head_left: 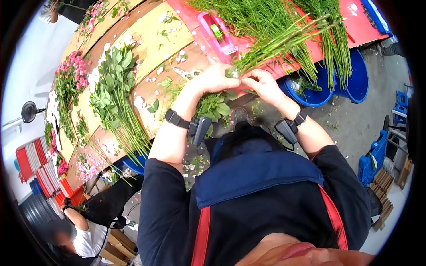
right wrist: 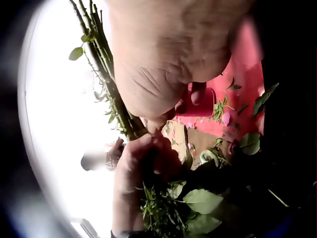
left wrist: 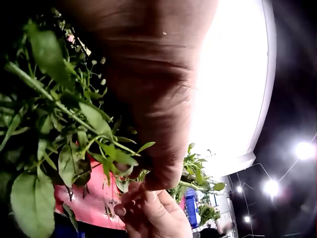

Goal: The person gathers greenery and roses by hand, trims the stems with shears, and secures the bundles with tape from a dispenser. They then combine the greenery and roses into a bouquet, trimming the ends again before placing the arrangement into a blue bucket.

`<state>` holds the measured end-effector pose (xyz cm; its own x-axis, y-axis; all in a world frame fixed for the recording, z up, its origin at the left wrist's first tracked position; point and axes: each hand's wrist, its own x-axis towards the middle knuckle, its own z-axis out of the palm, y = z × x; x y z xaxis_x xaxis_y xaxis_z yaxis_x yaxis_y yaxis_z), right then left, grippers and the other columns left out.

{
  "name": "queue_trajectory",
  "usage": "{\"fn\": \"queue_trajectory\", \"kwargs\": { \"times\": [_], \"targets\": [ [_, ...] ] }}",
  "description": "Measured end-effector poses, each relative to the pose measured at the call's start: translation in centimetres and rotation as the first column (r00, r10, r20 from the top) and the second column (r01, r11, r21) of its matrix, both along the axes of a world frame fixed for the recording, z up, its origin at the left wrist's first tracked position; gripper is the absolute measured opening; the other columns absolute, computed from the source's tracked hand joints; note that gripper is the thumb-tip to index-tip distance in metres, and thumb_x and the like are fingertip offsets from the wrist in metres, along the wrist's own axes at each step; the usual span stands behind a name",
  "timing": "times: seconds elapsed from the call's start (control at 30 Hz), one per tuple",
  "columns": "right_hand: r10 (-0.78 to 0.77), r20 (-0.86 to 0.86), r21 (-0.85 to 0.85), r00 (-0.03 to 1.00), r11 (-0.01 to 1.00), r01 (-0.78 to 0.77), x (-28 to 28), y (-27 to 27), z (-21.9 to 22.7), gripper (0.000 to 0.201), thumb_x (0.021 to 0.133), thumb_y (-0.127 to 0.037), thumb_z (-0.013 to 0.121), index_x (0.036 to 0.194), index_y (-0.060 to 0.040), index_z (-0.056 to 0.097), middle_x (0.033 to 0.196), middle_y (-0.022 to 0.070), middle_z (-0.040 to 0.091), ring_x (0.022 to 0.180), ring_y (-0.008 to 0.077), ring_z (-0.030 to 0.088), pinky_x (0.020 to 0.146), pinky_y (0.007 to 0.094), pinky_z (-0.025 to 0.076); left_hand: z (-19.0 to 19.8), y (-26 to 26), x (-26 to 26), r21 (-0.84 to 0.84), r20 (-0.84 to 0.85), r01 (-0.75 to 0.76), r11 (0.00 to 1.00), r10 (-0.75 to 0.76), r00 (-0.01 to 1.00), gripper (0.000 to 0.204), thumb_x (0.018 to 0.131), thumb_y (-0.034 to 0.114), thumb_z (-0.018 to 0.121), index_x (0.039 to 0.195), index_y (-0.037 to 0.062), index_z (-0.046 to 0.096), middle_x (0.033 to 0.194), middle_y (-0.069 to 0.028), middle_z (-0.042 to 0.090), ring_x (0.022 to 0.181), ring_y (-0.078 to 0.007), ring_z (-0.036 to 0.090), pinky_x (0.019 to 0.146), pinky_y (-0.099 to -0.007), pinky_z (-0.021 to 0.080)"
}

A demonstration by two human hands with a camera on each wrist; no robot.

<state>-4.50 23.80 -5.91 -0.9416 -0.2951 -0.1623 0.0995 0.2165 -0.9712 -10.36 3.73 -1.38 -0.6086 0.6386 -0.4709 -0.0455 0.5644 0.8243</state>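
My left hand (head_left: 216,79) grips a bundle of cut green stems (head_left: 277,48) at the front edge of the red-covered table part. Bare stem ends point away to the upper right, and leafy tops (head_left: 217,105) hang below the hand. My right hand (head_left: 265,85) meets it at the grip, its thumb and fingertips drawn together against the left thumb. In the right wrist view the stems (right wrist: 106,69) run up past that hand. I cannot tell what the right fingertips pinch. Broad leaves (left wrist: 33,203) fill the left side of the left wrist view.
A pink tape dispenser (head_left: 228,47) with a green roll stands behind my hands, scissors (head_left: 181,72) to their left. Greenery bunches (head_left: 248,20) lie beyond. Leafy white flowers (head_left: 117,73) and pink roses (head_left: 73,71) lie left. Blue bins (head_left: 310,103) stand below the table; another person (head_left: 86,239) is lower left.
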Motion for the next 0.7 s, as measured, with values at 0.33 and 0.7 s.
{"fn": "queue_trajectory", "kwargs": {
  "times": [0.33, 0.7],
  "targets": [
    [-0.019, -0.522, -0.114, 0.853, 0.992, -0.047, -5.2, -0.5, 0.3, 0.034, 0.083, -0.004, 0.059, 0.116, -0.0021, 0.056, 0.103, 0.0062, 0.061, 0.097, 0.0181, 0.055, 0.084, 0.0304, 0.044, 4.9, 1.6, 3.0, -0.422, -0.462, -0.075, 0.903, -0.143, 0.875, 0.05, 0.072, 0.045, 0.066, 0.093, 0.0, 0.063, 0.075, -0.0221, 0.064, 0.073, -0.0363, 0.064, 0.068, -0.0447, 0.051],
    [0.448, -0.665, 0.639, 0.598, 0.756, 0.144, -4.6, 0.3, -7.3, 0.006, 0.072, -0.018, 0.063, 0.07, -0.0121, 0.061, 0.067, 0.0066, 0.059, 0.063, 0.0258, 0.059, 0.057, 0.0394, 0.049, 0.6, 1.4, 2.8, -0.48, -0.69, -0.332, 0.812, -0.115, 0.715, 0.05, 0.071, 0.047, 0.071, 0.1, 0.0064, 0.064, 0.067, -0.0149, 0.065, 0.064, -0.0305, 0.066, 0.056, -0.0413, 0.052]
  ]
}}
